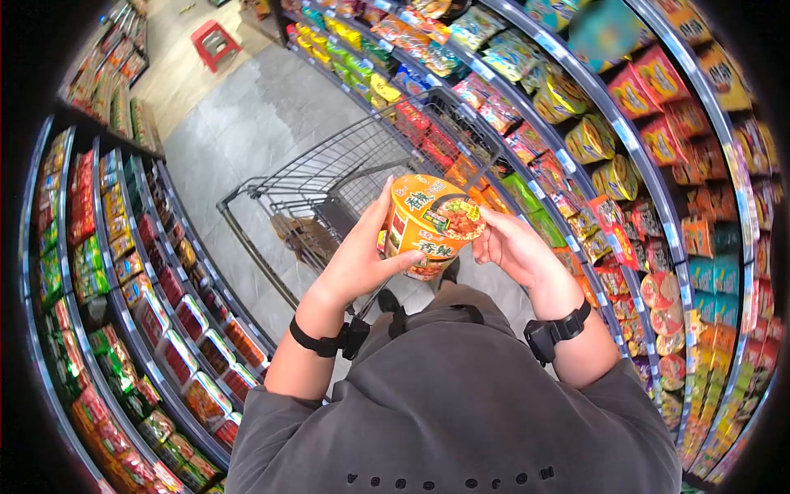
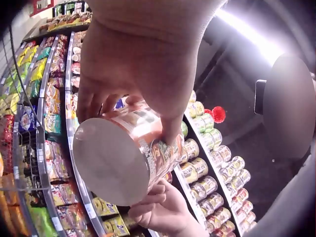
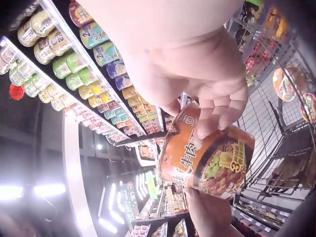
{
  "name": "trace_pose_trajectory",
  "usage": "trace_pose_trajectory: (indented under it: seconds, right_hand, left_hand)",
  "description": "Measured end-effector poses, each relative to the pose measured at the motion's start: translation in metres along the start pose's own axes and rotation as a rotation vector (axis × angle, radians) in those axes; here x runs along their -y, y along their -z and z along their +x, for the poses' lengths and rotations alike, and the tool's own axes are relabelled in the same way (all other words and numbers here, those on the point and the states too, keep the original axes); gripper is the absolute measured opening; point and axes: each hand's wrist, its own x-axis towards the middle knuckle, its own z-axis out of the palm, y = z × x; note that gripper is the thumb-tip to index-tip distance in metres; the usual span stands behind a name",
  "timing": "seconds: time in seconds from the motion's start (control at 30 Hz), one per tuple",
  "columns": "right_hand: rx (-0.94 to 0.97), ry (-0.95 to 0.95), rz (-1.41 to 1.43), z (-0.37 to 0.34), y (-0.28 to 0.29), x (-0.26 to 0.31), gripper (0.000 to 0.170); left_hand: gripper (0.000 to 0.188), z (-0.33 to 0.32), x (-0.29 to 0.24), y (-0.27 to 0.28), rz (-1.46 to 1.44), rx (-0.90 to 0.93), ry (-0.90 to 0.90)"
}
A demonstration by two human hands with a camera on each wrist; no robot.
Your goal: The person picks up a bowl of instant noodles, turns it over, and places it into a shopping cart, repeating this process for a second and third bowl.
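Observation:
An orange instant noodle bowl (image 1: 436, 221) with a picture of noodles and meat on its lid is held in front of the body. My left hand (image 1: 362, 247) grips its left side, thumb across the near wall and fingers round the far side. At the lid's right edge, my right hand (image 1: 514, 247) holds the bowl with curled fingers. The right wrist view shows those fingers (image 3: 222, 111) bent over the orange wall of the bowl (image 3: 197, 153). In the left wrist view the pale round base (image 2: 111, 160) faces the camera.
A wire shopping cart (image 1: 358, 193) stands just ahead, with a brown item (image 1: 300, 243) in it. Shelves of packaged noodles (image 1: 588, 136) rise on the right, and more shelves (image 1: 123, 247) line the left. A red stool (image 1: 216, 45) stands farther down the aisle.

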Motion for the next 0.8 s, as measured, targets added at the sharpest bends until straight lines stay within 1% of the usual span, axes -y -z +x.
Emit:
trace_pose_trajectory:
  seconds: [0.07, 0.13, 0.17, 0.2, 0.27, 0.3, 0.33, 0.4, 0.43, 0.47, 0.53, 0.57, 0.6, 0.67, 0.7, 0.8]
  right_hand:
    - [-0.01, 0.027, -0.022, -0.018, 0.008, 0.002, 0.042]
    - [-0.025, 0.038, -0.04, -0.037, 0.016, 0.004, 0.05]
    - [-0.002, 0.042, -0.096, -0.042, 0.031, 0.001, 0.055]
    - [-0.018, 0.064, -0.086, -0.05, 0.04, 0.001, 0.055]
    - [-0.159, 0.117, -0.195, -0.071, 0.049, 0.003, 0.05]
    - [-0.163, 0.129, -0.212, -0.083, 0.061, 0.004, 0.051]
    - [-0.187, 0.146, -0.197, -0.095, 0.071, 0.005, 0.051]
    - [-0.248, 0.191, -0.077, -0.12, 0.091, 0.005, 0.052]
    - [-0.219, 0.184, -0.04, -0.132, 0.111, 0.001, 0.054]
    - [-0.239, 0.201, -0.025, -0.144, 0.127, -0.002, 0.054]
    - [-0.234, 0.276, 0.055, -0.169, 0.157, -0.008, 0.053]
    - [-0.223, 0.304, 0.096, -0.183, 0.172, -0.009, 0.054]
    - [-0.236, 0.323, 0.106, -0.196, 0.186, -0.01, 0.054]
    - [-0.237, 0.383, 0.156, -0.222, 0.214, -0.012, 0.057]
    - [-0.247, 0.398, 0.162, -0.233, 0.225, -0.012, 0.057]
    - [-0.255, 0.447, 0.216, -0.265, 0.258, -0.008, 0.059]
  left_hand:
    - [0.111, 0.009, -0.003, -0.011, -0.002, 0.046, -0.019]
    - [0.107, 0.019, -0.01, -0.023, -0.189, 0.13, 0.071]
    - [0.101, 0.025, -0.01, -0.032, -0.191, 0.124, 0.031]
    - [0.101, 0.033, -0.012, -0.041, -0.186, 0.149, 0.018]
    - [0.095, 0.048, -0.018, -0.064, -0.227, 0.177, -0.014]
    - [0.091, 0.056, -0.022, -0.076, -0.228, 0.226, -0.003]
    - [0.091, 0.064, -0.025, -0.09, -0.226, 0.257, -0.013]
    - [0.09, 0.08, -0.032, -0.121, -0.244, 0.294, 0.054]
    - [0.091, 0.089, -0.029, -0.14, -0.2, 0.319, -0.014]
    - [0.091, 0.099, -0.032, -0.156, -0.197, 0.348, -0.023]
    - [0.092, 0.118, -0.042, -0.19, -0.056, 0.4, -0.116]
    - [0.089, 0.126, -0.048, -0.208, 0.01, 0.392, -0.185]
    - [0.089, 0.135, -0.055, -0.225, 0.015, 0.413, -0.197]
    - [0.084, 0.152, -0.068, -0.26, 0.084, 0.395, -0.272]
    - [0.075, 0.159, -0.078, -0.277, 0.08, 0.389, -0.283]
    - [0.07, 0.179, -0.097, -0.323, 0.118, 0.385, -0.335]
